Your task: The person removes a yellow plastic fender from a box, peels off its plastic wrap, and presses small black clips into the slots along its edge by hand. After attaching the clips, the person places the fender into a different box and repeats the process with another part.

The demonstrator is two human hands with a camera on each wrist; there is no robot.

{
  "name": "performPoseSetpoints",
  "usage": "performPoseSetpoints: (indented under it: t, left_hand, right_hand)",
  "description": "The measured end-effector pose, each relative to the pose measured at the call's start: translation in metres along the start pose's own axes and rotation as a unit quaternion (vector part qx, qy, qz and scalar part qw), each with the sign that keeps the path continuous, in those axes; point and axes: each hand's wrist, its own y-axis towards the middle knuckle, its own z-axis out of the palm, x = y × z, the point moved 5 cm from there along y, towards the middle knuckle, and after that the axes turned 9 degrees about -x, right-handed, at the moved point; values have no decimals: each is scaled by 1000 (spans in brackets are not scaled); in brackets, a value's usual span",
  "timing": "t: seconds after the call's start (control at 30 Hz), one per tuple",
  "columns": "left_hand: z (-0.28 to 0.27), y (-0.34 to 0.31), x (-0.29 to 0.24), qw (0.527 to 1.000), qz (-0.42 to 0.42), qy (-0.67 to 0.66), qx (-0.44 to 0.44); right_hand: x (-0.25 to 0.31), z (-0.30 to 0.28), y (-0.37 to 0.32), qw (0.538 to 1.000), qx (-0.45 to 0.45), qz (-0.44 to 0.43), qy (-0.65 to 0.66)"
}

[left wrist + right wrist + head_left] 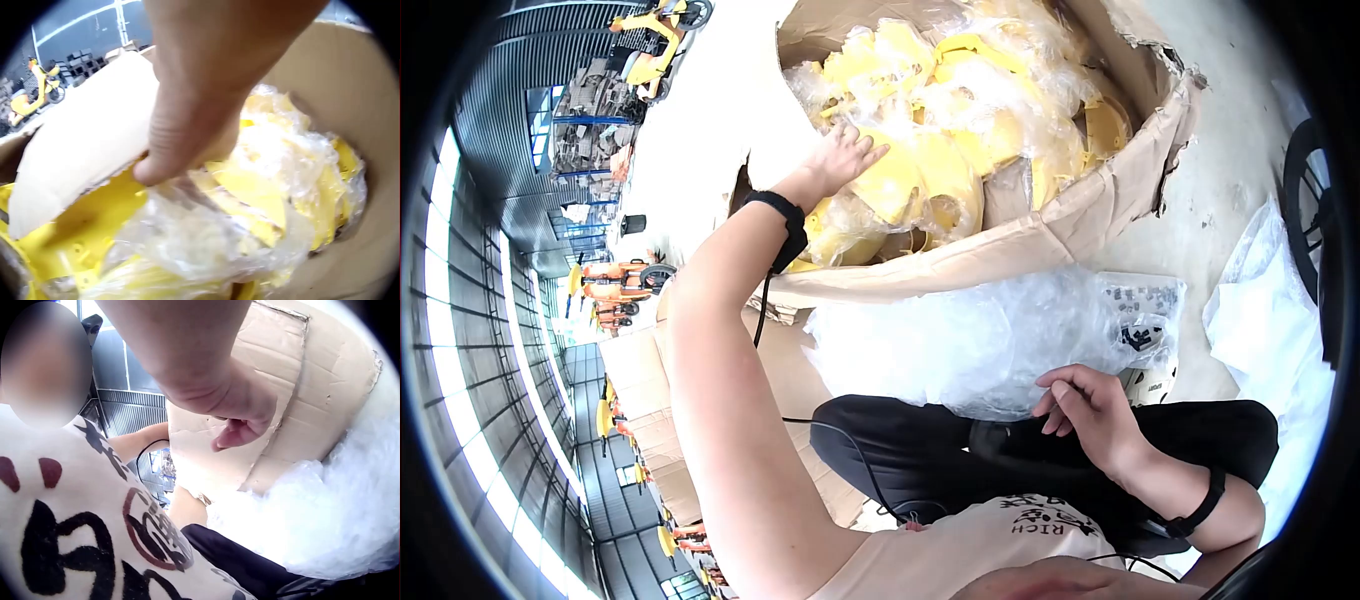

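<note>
In the head view my left hand [845, 160] reaches over the rim of a big cardboard box [1040, 235], fingers spread above yellow parts [895, 185] in clear plastic. The left wrist view shows that hand [194, 125] over the wrapped yellow parts [250, 194], thumb tip beside a pale cardboard flap [94, 131]; its other fingers are mostly hidden. My right hand [1090, 410] hangs loosely curled and holds nothing, above the lap and near a heap of clear plastic [960, 340]. In the right wrist view the same hand [244, 419] appears in front of the box side [325, 381].
Clear plastic film [1265, 290] and a black wheel [1305, 210] are at the right. A printed bag [1150, 320] lies beside the plastic heap. Flat cardboard [645, 420] is at the left, with orange and yellow scooters [615, 285] farther off. A black cable hangs from the left wrist.
</note>
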Motion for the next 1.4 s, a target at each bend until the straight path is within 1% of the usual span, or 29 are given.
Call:
performPoseSetpoints:
  t: [0.03,0.1,0.17,0.23,0.27,0.3,0.37,0.4,0.43,0.5,0.63,0.7,0.73,0.77,0.83,0.87,0.9,1.03,1.1,1.13,1.27,1.33,1.4]
  left_hand:
    - [2,0,-1,998,23,24,-45]
    - [8,-4,3,997,40,26,-57]
    - [11,-8,2,996,56,23,-68]
    - [21,-8,9,994,28,5,-103]
    - [25,-4,14,992,28,6,-126]
    - [21,-2,15,992,29,3,-125]
    - [17,1,20,997,6,-26,-67]
    - [14,0,20,995,20,-15,-94]
    - [14,-4,22,995,20,-15,-94]
    - [1,-10,23,983,59,-3,-175]
    - [-13,-16,33,982,67,-7,-174]
    - [-22,-4,35,987,21,-4,-158]
    - [-30,3,32,992,33,-4,-120]
    - [-33,5,33,991,34,1,-126]
    - [-27,10,35,979,68,-46,-185]
    - [-20,11,36,977,68,-83,-182]
    - [-25,11,32,977,76,-80,-183]
    - [-29,4,11,982,107,-35,-151]
    - [-24,7,6,986,51,58,-149]
    - [-21,8,3,981,52,97,-160]
    - [-4,13,11,982,47,100,-152]
    - [-5,13,16,974,47,95,-199]
    - [-5,13,17,978,47,86,-184]
  right_hand:
    - [2,0,-1,1000,0,5,2]
    - [3,2,-1,1000,1,13,12]
    - [6,0,0,1000,-1,-5,-4]
    - [4,-1,1,1000,0,-3,1]
    - [4,-1,1,1000,2,-5,1]
    - [4,-1,2,1000,2,-2,1]
    - [5,-1,3,1000,1,-7,-5]
    - [6,-1,3,1000,1,-8,-4]
    - [7,-1,2,1000,1,-9,-8]
    - [8,-1,2,1000,-1,-11,-8]
    - [5,0,2,1000,-2,-14,-13]
    - [4,2,4,1000,-6,-23,-13]
    - [2,3,5,1000,-11,-25,-14]
    - [2,1,5,999,-19,-28,-15]
    - [2,-1,3,999,-25,-33,-16]
    - [1,-1,2,999,-22,-34,-18]
    - [0,-2,1,999,-27,-34,-11]
    - [1,-2,3,998,-19,-49,-18]
    - [2,-3,4,998,-20,-50,-16]
    - [3,-3,5,998,-18,-55,-18]
    - [2,-2,4,998,-14,-62,-23]
    - [0,-4,4,998,-16,-62,-19]
    - [-1,-3,3,998,-14,-62,-14]
